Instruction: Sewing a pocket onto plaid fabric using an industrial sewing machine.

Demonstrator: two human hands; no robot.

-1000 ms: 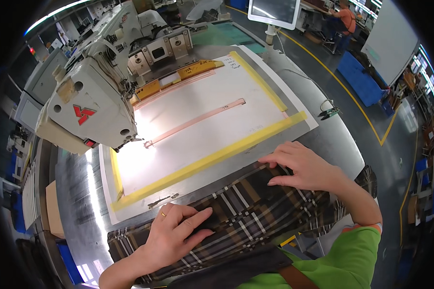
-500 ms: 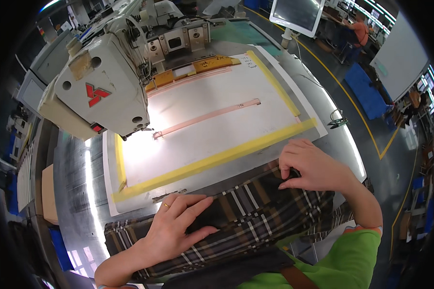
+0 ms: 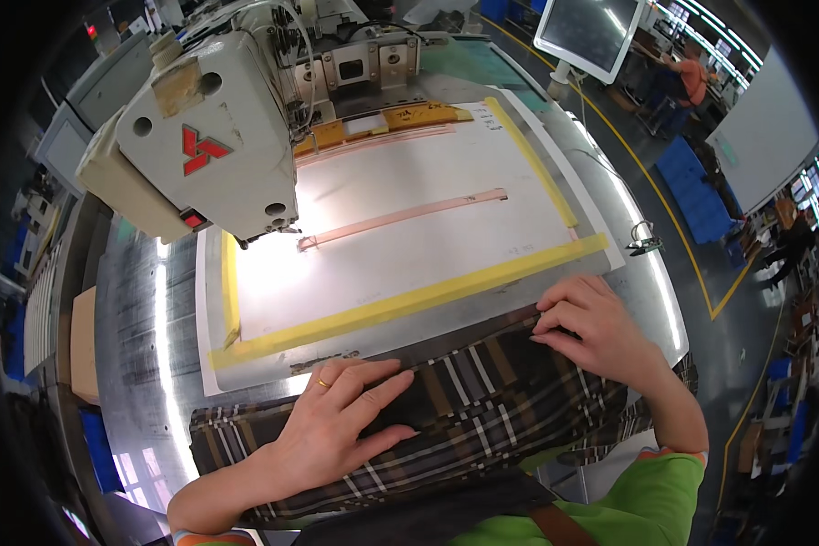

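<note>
one folded plaid cloth, dark with brown and white stripes [image 3: 469, 414]: six o'clock, along the near edge of the grey metal worktop [image 3: 136, 364].
left hand [image 3: 332, 428]: seven o'clock; fingers spread over the cloth, thumb apart, gripping nothing visible.
right hand [image 3: 599, 332]: near four; fingers curled, thumb close; cannot tell whether they pinch.
just changed: right hand has shifted toward three o'clock along the upper edge, probably steadying a longer stretch.

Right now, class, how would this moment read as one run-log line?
Left hand: on plaid cloth, fingers spread | Right hand: at cloth's far edge | White sheet: beyond cloth, bearing yellow tape
</note>
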